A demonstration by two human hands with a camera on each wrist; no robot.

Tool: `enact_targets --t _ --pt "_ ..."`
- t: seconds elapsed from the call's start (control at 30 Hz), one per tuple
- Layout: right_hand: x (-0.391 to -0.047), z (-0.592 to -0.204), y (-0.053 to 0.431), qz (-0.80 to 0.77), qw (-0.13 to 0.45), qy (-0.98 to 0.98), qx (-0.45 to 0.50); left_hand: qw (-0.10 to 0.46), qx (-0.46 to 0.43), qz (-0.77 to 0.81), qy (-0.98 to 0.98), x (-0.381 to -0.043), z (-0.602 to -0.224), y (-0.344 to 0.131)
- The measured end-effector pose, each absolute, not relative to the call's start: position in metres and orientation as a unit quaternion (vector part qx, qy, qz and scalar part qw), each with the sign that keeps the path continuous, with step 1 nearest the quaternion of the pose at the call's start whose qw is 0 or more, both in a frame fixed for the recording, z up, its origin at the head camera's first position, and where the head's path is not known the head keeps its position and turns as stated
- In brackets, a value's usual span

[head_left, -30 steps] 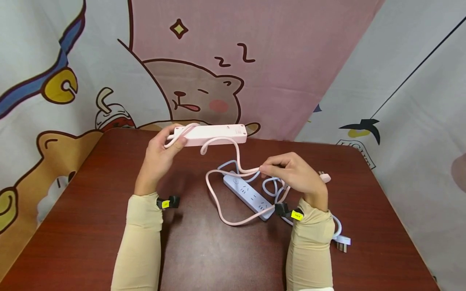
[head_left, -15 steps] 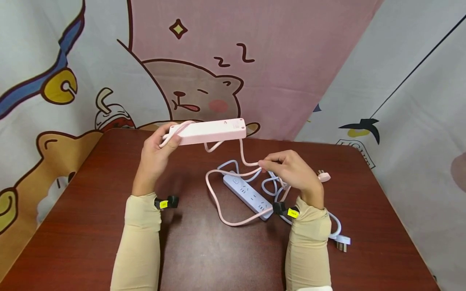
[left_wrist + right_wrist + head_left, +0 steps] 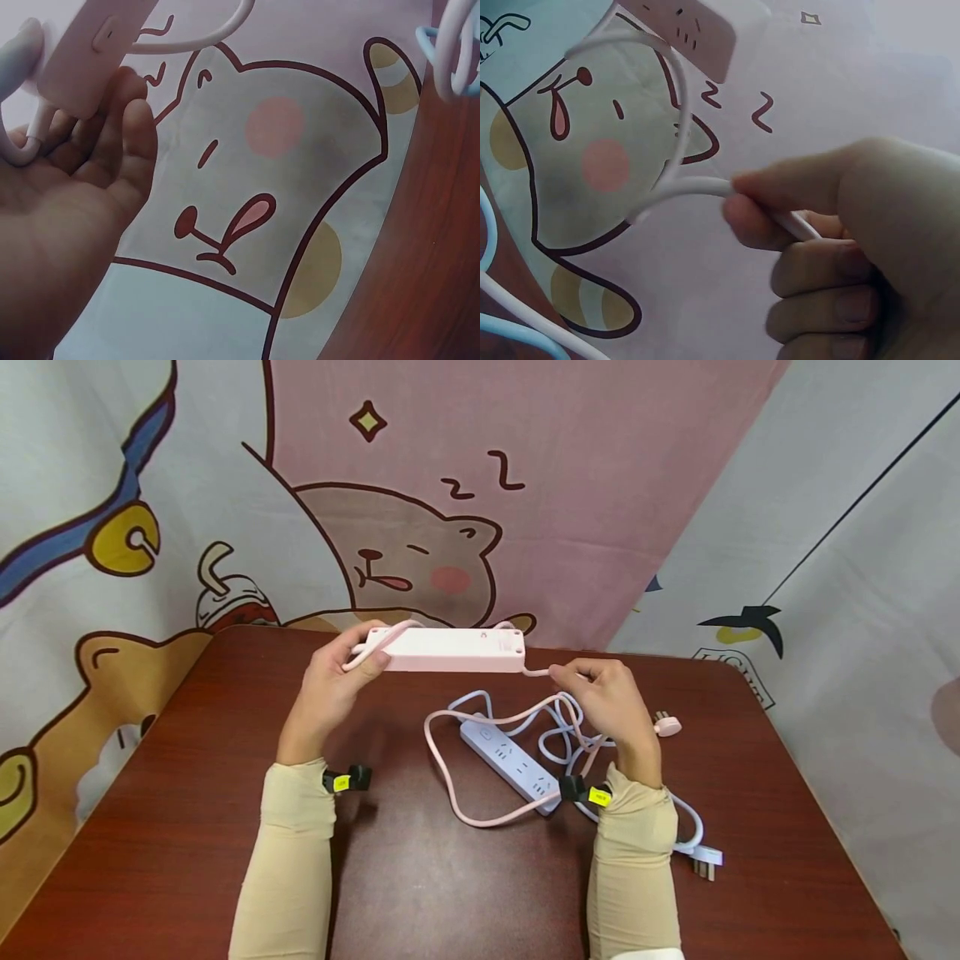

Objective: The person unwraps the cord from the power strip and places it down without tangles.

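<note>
My left hand [image 3: 326,693] grips one end of a pink power strip [image 3: 453,650], held up level over the back of the table, its flat underside facing up. A turn of its pink cord [image 3: 401,630] crosses the strip beside my thumb. In the left wrist view, the strip's end [image 3: 82,60] and the cord at its base show between thumb and fingers. To the right, my right hand [image 3: 611,702] pinches the pink cord between thumb and forefinger. The right wrist view shows that cord [image 3: 697,185] curving from the fingertips, with the strip's socket side [image 3: 697,34] above.
A light blue power strip [image 3: 510,760] lies sockets up on the brown table [image 3: 435,893], under loops of pink and blue cord. The pink plug [image 3: 667,725] rests at the right, and the blue plug [image 3: 705,857] nearer the front. A printed curtain [image 3: 600,485] hangs behind.
My right hand has moved up, drawing the pink cord from below the strip to beside its right end. The pink strip rose and tilted, then came back down level.
</note>
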State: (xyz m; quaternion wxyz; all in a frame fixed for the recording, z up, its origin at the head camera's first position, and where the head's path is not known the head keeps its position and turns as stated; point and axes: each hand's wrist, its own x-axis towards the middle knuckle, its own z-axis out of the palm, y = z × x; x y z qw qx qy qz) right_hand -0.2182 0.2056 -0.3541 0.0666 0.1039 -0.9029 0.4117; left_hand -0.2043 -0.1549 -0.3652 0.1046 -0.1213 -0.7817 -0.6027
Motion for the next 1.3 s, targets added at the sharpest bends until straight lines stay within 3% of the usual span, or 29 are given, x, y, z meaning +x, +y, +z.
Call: enact_targets --t 0.3,0.63,1.3 --pt "-0.220 -0.356 0.205 0.457 0.157 -0.875 0.027 0.079 -0.140 -0.561 -0.812 -0.206 -0.367 -0.153" --pt "-0.215 -0.348 0.202 0.536 0.216 -0.812 0.079 0.081 -0.116 -0.526 -0.839 -0.212 -0.372 -0.152" --pt "-0.202 -0.341 0.212 0.551 0.110 -0.815 0.145 0.148 -0.057 -0.516 -0.842 -0.218 -0.376 -0.152"
